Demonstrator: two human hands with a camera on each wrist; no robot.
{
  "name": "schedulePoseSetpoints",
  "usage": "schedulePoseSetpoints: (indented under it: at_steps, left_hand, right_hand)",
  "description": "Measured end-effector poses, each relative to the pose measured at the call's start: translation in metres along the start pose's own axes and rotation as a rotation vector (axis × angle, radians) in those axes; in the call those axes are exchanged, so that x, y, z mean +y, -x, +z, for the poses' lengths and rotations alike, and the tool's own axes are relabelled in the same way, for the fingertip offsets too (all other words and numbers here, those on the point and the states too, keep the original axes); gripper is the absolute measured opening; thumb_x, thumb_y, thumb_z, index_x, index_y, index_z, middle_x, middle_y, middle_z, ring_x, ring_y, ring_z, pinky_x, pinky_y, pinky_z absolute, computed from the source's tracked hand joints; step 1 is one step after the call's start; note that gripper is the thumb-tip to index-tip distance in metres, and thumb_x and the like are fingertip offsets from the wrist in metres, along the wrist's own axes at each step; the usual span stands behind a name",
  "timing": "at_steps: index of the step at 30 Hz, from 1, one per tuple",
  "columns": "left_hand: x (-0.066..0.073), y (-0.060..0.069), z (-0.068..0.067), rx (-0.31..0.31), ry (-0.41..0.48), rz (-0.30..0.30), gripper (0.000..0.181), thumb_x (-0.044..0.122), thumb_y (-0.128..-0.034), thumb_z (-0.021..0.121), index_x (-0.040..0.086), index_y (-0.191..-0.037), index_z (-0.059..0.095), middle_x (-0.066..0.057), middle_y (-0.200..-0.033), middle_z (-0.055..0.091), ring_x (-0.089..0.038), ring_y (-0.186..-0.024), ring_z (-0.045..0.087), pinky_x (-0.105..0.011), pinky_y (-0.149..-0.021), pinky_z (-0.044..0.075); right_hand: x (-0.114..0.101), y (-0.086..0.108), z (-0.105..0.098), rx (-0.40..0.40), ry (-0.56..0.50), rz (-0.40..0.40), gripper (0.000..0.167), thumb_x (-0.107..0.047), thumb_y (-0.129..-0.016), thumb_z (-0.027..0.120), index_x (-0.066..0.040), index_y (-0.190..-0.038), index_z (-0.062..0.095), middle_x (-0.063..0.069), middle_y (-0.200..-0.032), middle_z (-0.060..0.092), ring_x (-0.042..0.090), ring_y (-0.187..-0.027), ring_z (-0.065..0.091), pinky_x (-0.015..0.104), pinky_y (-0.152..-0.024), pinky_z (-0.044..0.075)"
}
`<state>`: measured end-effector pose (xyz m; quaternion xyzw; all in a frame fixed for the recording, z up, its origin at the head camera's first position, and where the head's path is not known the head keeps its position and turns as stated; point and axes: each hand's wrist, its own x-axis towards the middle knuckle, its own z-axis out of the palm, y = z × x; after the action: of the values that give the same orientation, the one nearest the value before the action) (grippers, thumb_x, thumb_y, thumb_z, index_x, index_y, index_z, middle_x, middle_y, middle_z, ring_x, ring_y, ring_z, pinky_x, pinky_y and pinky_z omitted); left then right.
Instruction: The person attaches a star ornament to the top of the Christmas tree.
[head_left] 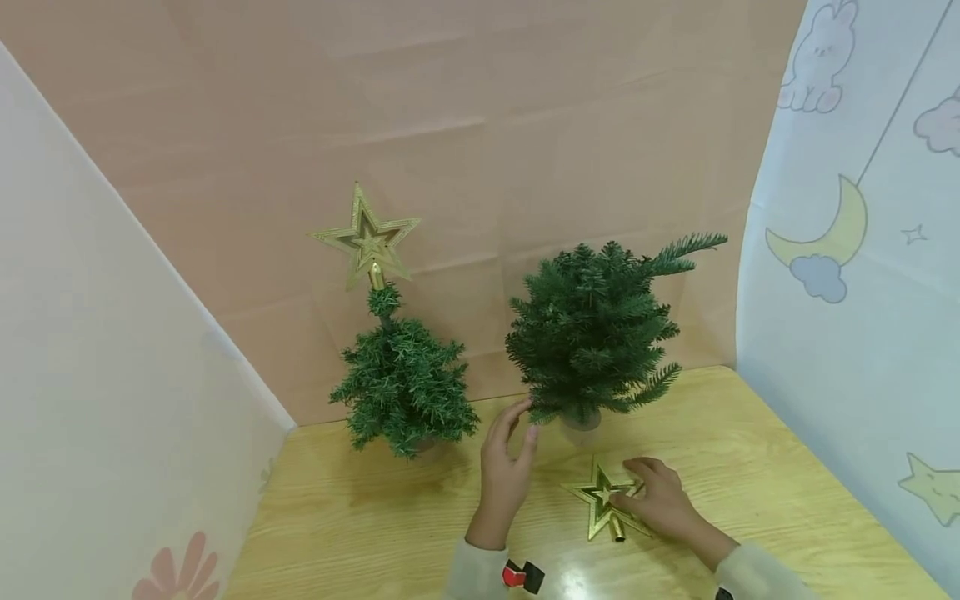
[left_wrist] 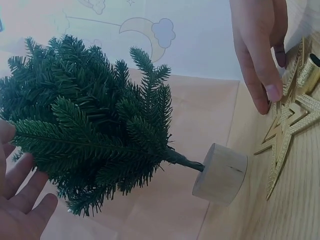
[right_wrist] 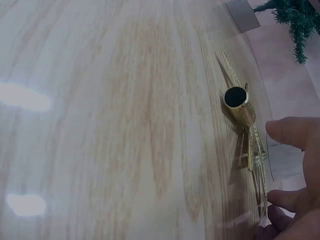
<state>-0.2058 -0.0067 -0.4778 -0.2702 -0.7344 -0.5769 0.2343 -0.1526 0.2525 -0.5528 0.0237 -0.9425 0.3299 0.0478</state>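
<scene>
A gold star tree topper (head_left: 604,493) lies on the wooden table, its hollow socket (right_wrist: 237,97) towards the person. My right hand (head_left: 663,500) is spread over the star's right side; in the right wrist view the fingertips are at one star point while the thumb (right_wrist: 284,131) stands apart. My left hand (head_left: 504,475) is raised beside the lower left branches of a dark green artificial Christmas tree (head_left: 592,333), fingers (left_wrist: 20,182) loosely bent and not wrapped around anything. Whether they touch the needles I cannot tell. This tree stands on a round wooden base (left_wrist: 221,174).
At the left stands a second small green tree (head_left: 405,383) with a gold star (head_left: 365,237) on its top. A peach cloth (head_left: 450,125) hangs behind the table (head_left: 315,533). Patterned pale sheets (head_left: 832,375) flank both sides.
</scene>
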Motion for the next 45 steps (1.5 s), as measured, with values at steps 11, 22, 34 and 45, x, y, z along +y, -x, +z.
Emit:
schedulePoseSetpoints:
  at_steps: [11,22,34,45]
  left_hand:
    - [0.005,-0.001,-0.008,0.047,0.049,0.036,0.025,0.004,-0.0970,0.059,0.006,-0.122,0.060,-0.010,-0.126,0.058,-0.026,-0.120,0.054,-0.037,-0.103,0.045]
    - [-0.003,-0.001,-0.009,0.038,0.065,0.031,0.023,0.006,-0.0971,0.060,0.010,-0.119,0.060,-0.001,-0.129,0.057,-0.018,-0.122,0.053,-0.036,-0.104,0.043]
    - [-0.002,0.000,-0.006,0.024,0.075,0.020,0.018,0.012,-0.0987,0.058,0.010,-0.117,0.060,-0.005,-0.128,0.056,-0.021,-0.121,0.053,-0.034,-0.104,0.043]
    - [0.023,-0.008,-0.010,0.032,0.067,0.028,0.017,-0.004,-0.0945,0.059,-0.005,-0.111,0.060,-0.023,-0.122,0.057,-0.034,-0.116,0.055,-0.038,-0.102,0.045]
  right_hand:
    - [-0.003,0.000,0.003,-0.044,-0.073,-0.021,0.064,-0.038,-0.077,0.081,-0.002,-0.125,0.061,0.025,-0.136,0.045,0.056,-0.122,0.034,0.073,-0.090,0.036]
    - [-0.003,-0.001,0.001,-0.056,-0.092,-0.015,0.049,-0.029,-0.078,0.082,-0.007,-0.118,0.064,0.025,-0.136,0.044,0.056,-0.124,0.031,0.071,-0.090,0.036]
    - [0.002,0.000,0.000,-0.086,-0.063,-0.016,0.049,-0.037,-0.080,0.080,-0.007,-0.117,0.066,0.027,-0.136,0.045,0.058,-0.123,0.033,0.073,-0.090,0.035]
    - [0.001,0.000,-0.005,-0.096,-0.042,-0.063,0.057,-0.039,-0.076,0.082,-0.006,-0.119,0.064,0.029,-0.134,0.044,0.060,-0.121,0.032,0.072,-0.086,0.038]
